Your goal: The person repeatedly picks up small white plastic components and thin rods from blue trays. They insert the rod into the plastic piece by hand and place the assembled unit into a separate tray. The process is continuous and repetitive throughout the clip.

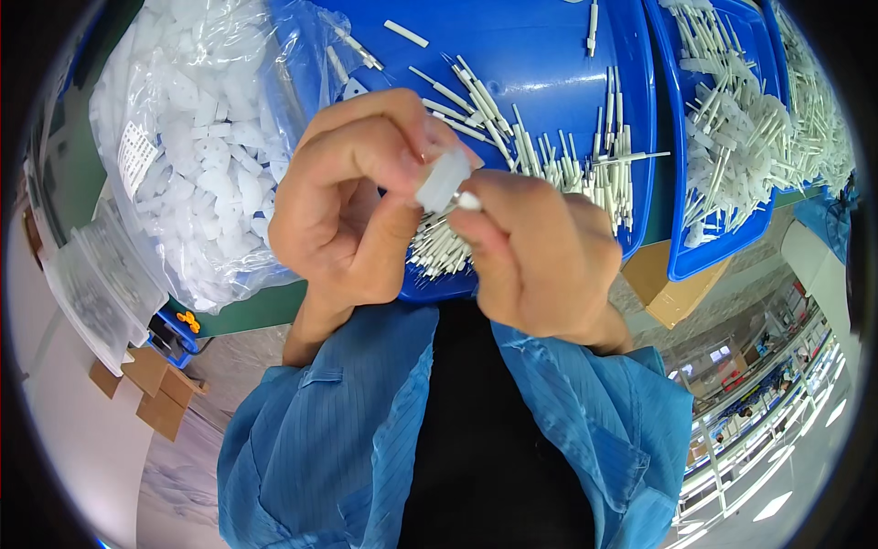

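Observation:
My left hand [343, 197] pinches a small translucent white plastic piece [442, 179] between thumb and fingers. Close against it, my right hand [540, 261] grips a thin white plastic pin [469, 200] whose tip meets the piece. Both hands hover over the near edge of a blue tray [549, 55] that holds several loose white pins [549, 151]. Blue sleeves cover both forearms.
A clear plastic bag [206, 146] full of white plastic pieces lies at the left. A second blue tray [722, 247] heaped with assembled white parts sits at the right. Cardboard boxes [155, 389] stand on the floor at lower left, another box [668, 293] under the trays.

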